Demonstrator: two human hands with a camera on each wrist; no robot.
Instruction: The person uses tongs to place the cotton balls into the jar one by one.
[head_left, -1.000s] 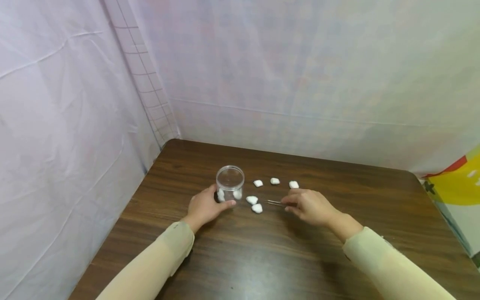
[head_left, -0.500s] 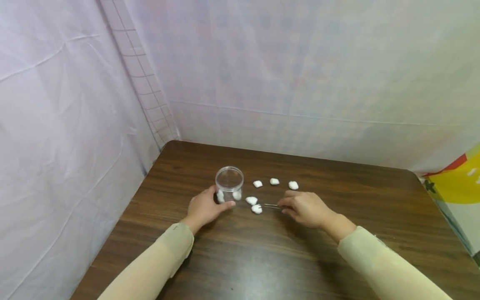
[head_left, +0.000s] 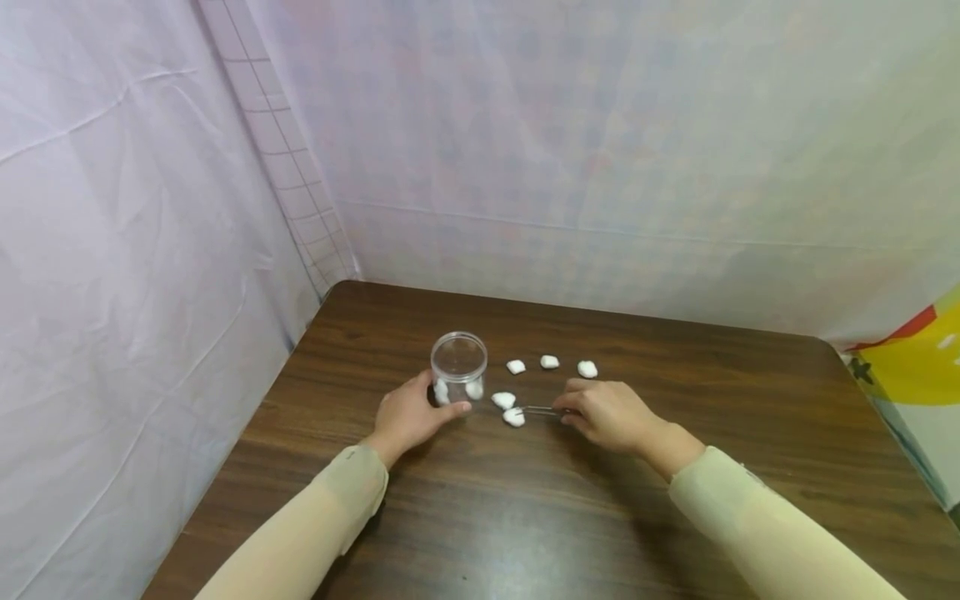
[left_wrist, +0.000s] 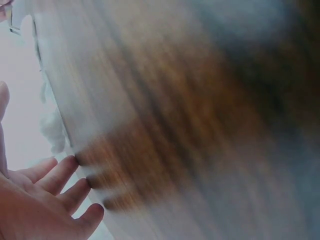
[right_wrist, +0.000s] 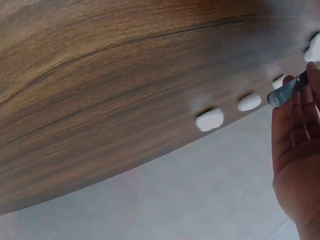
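Observation:
In the head view my left hand (head_left: 408, 417) holds a clear round jar (head_left: 460, 372) upright on the table, thumb across its front. White cotton balls (head_left: 474, 389) lie inside the jar; the left wrist view has them blurred beyond my fingers (left_wrist: 60, 175). My right hand (head_left: 609, 415) pinches metal tweezers (head_left: 537, 409), whose tips point left and reach a cotton ball (head_left: 513, 418) on the table. Another cotton ball (head_left: 503, 401) lies close behind that one. In the right wrist view the blunt end of the tweezers (right_wrist: 286, 95) sticks out past my fingers.
A row of loose cotton balls runs behind: one on the left (head_left: 516, 367), one in the middle (head_left: 550, 362) and one on the right (head_left: 587, 369). The brown wooden table (head_left: 480, 508) ends at a white curtain (head_left: 570, 167). Something yellow and red (head_left: 918, 367) is at the far right.
My right hand has shifted slightly left and toward me, bringing the tweezer tips from beside the cotton balls onto the nearer one. The left hand and the jar have stayed put.

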